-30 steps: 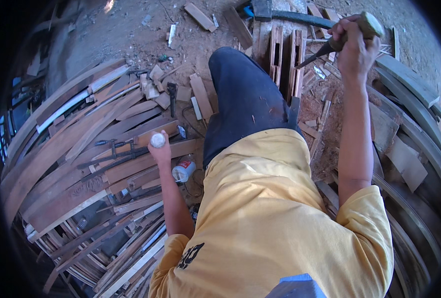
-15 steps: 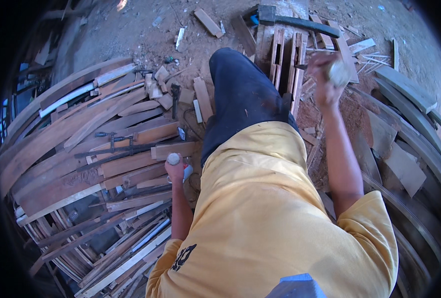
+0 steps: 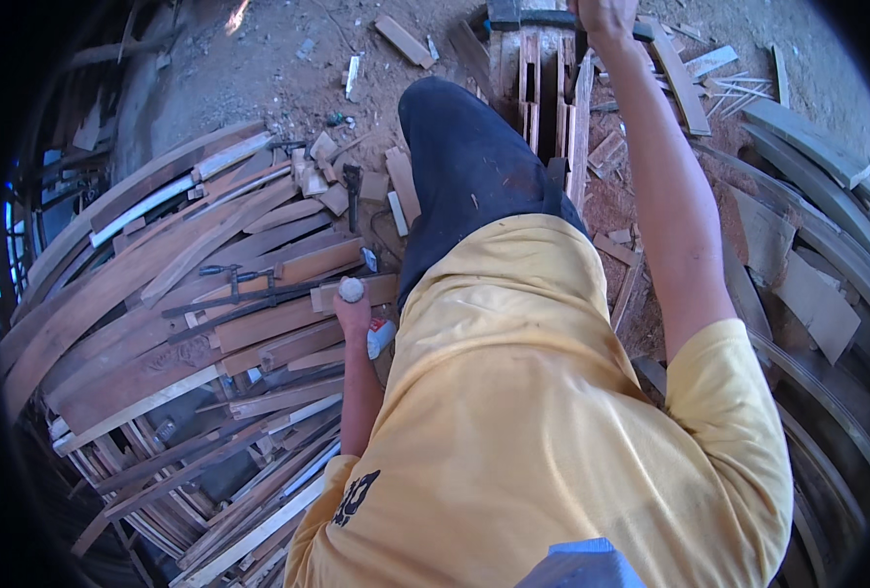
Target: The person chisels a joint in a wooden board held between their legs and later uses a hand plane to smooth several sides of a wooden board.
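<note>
At the top edge, my right hand [image 3: 606, 22] reaches over the dark handle of a hammer [image 3: 548, 18]; its fingers look curled, but the frame cuts them off and what they hold is hidden. My left hand [image 3: 354, 316], low at my left side, is closed around an upright tool whose round pale end [image 3: 352, 289] pokes out on top; the rest of this tool is hidden. Ahead of my right hip lie two reddish wooden pieces with slots cut into them, a left slotted piece [image 3: 529, 93] and a right slotted piece [image 3: 564, 98].
Stacked boards [image 3: 190, 245] fill the left side, with a dark clamp [image 3: 234, 284] lying on them. A red-and-white container [image 3: 380, 338] stands beside my left wrist. Grey curved planks [image 3: 807, 157] and flat panels [image 3: 819, 306] lie at right. Offcuts [image 3: 404, 41] lie on the dusty floor.
My right hand has moved up and away from beside the slotted pieces to the hammer handle; the pale-ended, dark-bladed tool it held no longer shows. My left hand keeps its grip. The view has shifted slightly.
</note>
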Available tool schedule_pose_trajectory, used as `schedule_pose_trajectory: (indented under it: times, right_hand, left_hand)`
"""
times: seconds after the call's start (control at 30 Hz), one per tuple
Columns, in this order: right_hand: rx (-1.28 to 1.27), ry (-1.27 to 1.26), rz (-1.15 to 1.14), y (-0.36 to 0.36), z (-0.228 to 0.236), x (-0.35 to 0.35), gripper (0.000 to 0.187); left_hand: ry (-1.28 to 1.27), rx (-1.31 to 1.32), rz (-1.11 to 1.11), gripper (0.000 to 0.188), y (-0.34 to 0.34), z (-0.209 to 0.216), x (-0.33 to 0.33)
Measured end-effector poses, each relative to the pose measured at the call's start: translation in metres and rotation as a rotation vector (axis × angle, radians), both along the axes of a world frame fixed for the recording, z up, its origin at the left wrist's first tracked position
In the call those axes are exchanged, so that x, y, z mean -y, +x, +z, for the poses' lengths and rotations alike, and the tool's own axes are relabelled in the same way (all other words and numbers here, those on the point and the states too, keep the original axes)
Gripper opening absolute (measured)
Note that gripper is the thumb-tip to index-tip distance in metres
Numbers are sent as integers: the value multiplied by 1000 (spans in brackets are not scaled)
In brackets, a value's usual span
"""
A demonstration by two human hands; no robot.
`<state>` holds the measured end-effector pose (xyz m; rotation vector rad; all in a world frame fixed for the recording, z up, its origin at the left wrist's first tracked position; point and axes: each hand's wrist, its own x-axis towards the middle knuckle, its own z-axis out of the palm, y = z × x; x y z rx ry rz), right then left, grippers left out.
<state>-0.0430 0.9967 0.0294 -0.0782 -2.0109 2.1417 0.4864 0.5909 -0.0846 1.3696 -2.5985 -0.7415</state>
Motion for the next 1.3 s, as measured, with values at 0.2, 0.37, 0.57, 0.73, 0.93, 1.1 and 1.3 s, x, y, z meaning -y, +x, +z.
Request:
schedule_pose_trajectory:
  times: [0.2,0.37,0.57,0.73,0.93,1.1,1.3]
  right_hand:
    - [-628,435,-178,107,-35,-35,11]
    - [-259,-146,149,148,-10,-25,12]
    - [-551,141,98,203,-27,-27,17]
    - [-115,188,46,119,7,-39,13]
    - [-491,356,201,246,-42,-25,20]
    - [-291,607,184,260,-10,-31,32]
    - [1071,-685,318,214,32,-46,41]
  left_hand:
    - [117,52,210,41,-36,24,-48]
    - [60,-50,158,39,-2,5,-25]
    - [91,-197,268,31,23,-22,-10]
    - [227,-38,110,33,2,-8,-15]
    - [254,-22,263,52,-25,-1,-12]
    - [102,93,142,64,-10,-2,-1]
    - [155,23,192,60,-19,2,-11]
